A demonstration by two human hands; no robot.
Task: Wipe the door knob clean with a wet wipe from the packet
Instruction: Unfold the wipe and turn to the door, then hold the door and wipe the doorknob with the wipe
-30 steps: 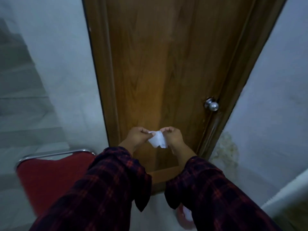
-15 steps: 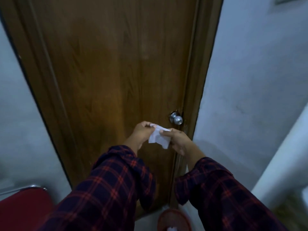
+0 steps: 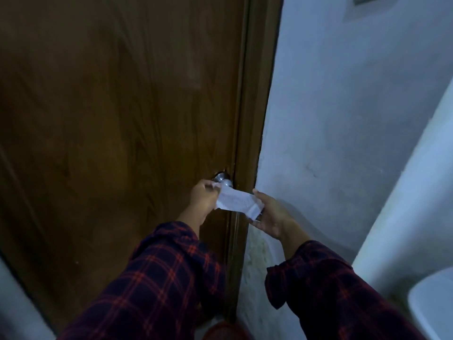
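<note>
Wooden door [image 3: 122, 119] | one knob [image 3: 222, 179], partly hidden | one wet wipe [image 3: 237, 201] pinched between left hand [image 3: 203, 198] and right hand [image 3: 272, 217]

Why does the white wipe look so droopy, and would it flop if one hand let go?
Probably, yes. The wet wipe looks thin and wrinkled, stretched between the left hand and right hand, so it likely has no stiffness of its own. Its lower corner already sags, suggesting it would hang limp. It seems very light, so pressing it onto the door knob should be easy.
</note>
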